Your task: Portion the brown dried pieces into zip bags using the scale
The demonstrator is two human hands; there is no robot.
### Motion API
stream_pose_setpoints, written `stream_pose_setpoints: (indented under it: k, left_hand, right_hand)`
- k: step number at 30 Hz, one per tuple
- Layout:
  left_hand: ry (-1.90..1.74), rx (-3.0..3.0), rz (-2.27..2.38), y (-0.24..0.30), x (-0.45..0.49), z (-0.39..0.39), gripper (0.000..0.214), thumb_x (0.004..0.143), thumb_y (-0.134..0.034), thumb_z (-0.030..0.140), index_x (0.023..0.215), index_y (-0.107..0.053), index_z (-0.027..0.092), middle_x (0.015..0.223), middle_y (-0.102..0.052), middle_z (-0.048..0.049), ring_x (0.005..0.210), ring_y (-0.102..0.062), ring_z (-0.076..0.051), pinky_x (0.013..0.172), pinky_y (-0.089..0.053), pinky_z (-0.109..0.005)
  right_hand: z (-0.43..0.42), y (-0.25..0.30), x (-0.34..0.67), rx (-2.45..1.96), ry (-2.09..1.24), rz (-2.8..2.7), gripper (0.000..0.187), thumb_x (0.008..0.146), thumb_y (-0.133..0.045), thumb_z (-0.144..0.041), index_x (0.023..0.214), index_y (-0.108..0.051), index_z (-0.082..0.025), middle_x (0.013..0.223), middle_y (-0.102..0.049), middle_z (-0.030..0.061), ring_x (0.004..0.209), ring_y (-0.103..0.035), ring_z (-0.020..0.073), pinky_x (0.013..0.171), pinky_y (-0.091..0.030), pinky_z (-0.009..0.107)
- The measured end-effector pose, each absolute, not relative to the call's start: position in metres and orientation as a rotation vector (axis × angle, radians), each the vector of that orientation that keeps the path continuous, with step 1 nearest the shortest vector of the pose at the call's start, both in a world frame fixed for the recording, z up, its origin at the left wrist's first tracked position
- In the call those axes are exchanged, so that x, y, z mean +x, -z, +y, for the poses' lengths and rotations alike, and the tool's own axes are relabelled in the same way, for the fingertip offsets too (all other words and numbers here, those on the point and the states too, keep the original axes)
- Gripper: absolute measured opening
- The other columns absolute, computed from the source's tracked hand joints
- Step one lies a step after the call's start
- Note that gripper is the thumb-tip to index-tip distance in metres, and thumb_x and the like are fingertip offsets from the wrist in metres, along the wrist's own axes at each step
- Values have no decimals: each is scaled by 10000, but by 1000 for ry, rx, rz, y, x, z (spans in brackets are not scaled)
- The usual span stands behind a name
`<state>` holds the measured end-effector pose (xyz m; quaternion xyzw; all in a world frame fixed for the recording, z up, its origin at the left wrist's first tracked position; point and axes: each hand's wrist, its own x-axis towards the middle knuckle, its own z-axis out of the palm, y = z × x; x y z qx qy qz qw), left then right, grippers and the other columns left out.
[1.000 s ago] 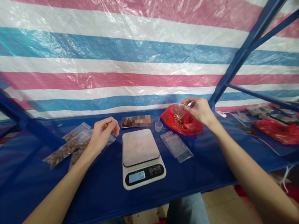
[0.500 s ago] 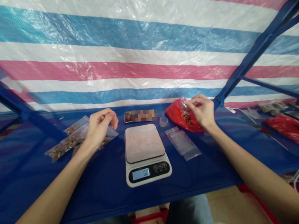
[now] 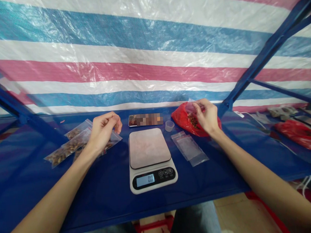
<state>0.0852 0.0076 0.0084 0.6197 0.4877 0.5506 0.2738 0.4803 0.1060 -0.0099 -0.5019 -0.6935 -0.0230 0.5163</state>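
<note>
Our right hand (image 3: pixel 207 118) pinches a clear zip bag (image 3: pixel 191 109) just over the red plastic bag (image 3: pixel 181 120), which lies long-axis sideways at the counter's (image 3: pixel 155 210) back edge, while our curled left hand (image 3: pixel 103 133) stays well apart, its hold unclear.

- Bright, even light fills the scene, with no single source visible.
- Glare streaks the glossy striped tarpaulin (image 3: pixel 152 47) and sheens the blue worktop (image 3: pixel 44 192).
- Shadows stay faint and soft.
- Wide-angle distortion bends the blue frame bars (image 3: pixel 279 44) near the edges.
- The scale's display (image 3: pixel 145 180) reads sharply.
- A pixelated patch (image 3: pixel 150 119) hides one object.
</note>
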Motion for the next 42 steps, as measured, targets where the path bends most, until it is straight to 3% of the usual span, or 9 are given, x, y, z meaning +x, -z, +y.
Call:
stream_pose_setpoints:
  k: [2,6,11,15,24,30,36,40,42]
  left_hand:
    - [-1468,1680,1313,-10,86,7,369,921,-567,303,566,-603,208,541,-601,-28,532,-527,-147,561,-440,-277]
    - [-1479,1685,1314,-10,85,7,361,915,-567,306,570,-605,210,540,-602,-29,529,-531,-150,555,-448,-276]
    - [-1480,1686,1308,-10,85,7,362,913,-564,296,564,-604,209,541,-599,-30,532,-528,-147,558,-443,-273]
    - [-1481,1697,1311,-13,86,7,367,899,-565,296,544,-600,209,535,-591,-33,518,-521,-146,540,-431,-271]
    - [-1481,1673,1321,-10,87,7,358,896,-579,318,555,-597,208,524,-580,-28,499,-514,-144,524,-425,-263]
    - [-1474,1684,1328,-6,83,10,366,905,-576,312,556,-597,202,513,-579,-20,499,-513,-132,538,-419,-256]
    - [-1519,1621,1321,-5,72,13,342,905,-578,333,588,-591,207,535,-583,-20,511,-518,-138,541,-423,-260]
    - [-1566,1586,1329,-6,64,16,297,891,-584,322,618,-592,205,536,-581,-16,508,-524,-134,541,-433,-256]
    - [-1599,1581,1315,-5,61,18,272,886,-590,310,636,-595,204,548,-587,-14,519,-535,-132,553,-442,-256]
  right_hand:
    - [103,8,478,-1176,115,-1663,401,990,-585,-578,853,-693,-216,861,-709,70,766,-618,224,751,-485,371]
    - [99,4,480,-1190,146,-1580,438,954,-635,-607,739,-628,-225,746,-652,40,696,-574,206,707,-469,357]
    - [100,3,484,-1168,179,-1461,364,998,-590,-539,836,-640,-216,817,-654,39,727,-586,201,697,-456,345]
    - [102,5,485,-1204,185,-1469,414,978,-614,-542,715,-561,-228,706,-576,5,666,-529,181,675,-435,339]
    - [100,7,478,-1215,167,-1473,424,975,-584,-568,713,-542,-237,718,-582,7,684,-538,184,685,-456,332]
    - [71,-16,473,-1016,71,-1584,141,981,-576,-369,933,-619,-244,918,-689,45,852,-662,214,800,-536,351]
    - [29,-47,474,-805,176,-1998,90,928,-610,-199,864,-639,-256,957,-653,65,927,-656,251,864,-521,418]
    - [10,-25,487,-867,-144,-2362,46,906,-743,-267,937,-709,-271,973,-690,52,911,-676,246,835,-535,382]
    - [3,-12,495,-888,-385,-2538,200,815,-870,-378,949,-751,-288,1020,-722,48,928,-700,254,803,-556,359]
